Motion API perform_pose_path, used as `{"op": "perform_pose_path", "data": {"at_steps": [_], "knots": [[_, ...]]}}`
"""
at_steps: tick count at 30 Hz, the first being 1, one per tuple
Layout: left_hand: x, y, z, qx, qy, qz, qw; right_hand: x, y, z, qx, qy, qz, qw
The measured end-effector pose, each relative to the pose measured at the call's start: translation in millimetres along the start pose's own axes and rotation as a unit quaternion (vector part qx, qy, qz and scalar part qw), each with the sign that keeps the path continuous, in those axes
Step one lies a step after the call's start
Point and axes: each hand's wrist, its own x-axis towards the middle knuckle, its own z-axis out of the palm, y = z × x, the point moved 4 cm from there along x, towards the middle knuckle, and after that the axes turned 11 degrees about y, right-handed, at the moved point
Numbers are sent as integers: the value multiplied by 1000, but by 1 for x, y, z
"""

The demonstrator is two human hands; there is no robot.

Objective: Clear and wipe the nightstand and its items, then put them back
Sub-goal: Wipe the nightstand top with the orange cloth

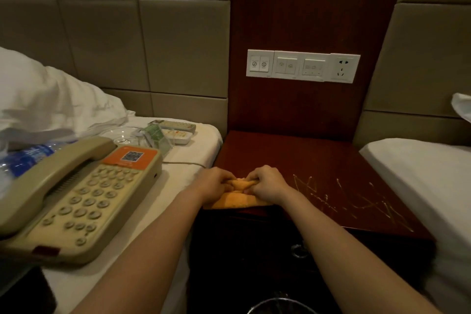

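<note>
Head view: left hand (216, 185) and right hand (267, 183) are both pinching a folded orange cloth (237, 202), lying at the front-left edge of the nightstand (305, 158). It is looking soft, light, limp; gripping a bunched fold is seeming best. Toward the front-right corner, pale streaks (356, 201) are showing.

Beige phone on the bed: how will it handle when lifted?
The phone looks like rigid plastic, unlikely to flex. Its handset only rests in the cradle, so tilting may tip it off. The thin cord trailing behind could snag or tug.
</note>
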Motion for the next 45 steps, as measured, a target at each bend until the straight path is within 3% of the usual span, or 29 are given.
{"op": "perform_pose_path", "data": {"at_steps": [12,17,22,26,35,45], "knots": [[-40,33,12,-38,0,-4,999,-57,-1,-20,9,-46,55,997],[-57,51,17,-66,-49,22,996,-84,-1,-25,-8,-55,51,997],[-75,63,30,-89,-76,22,993,-117,11,-20,-9,19,52,998],[-81,76,40,-82,-95,35,991,-130,15,-24,-28,0,51,998],[-21,92,-1,-72,-44,94,992,-87,9,-70,-31,35,27,999],[71,87,-11,-44,8,87,995,1,25,-92,-45,96,-6,994]]}}
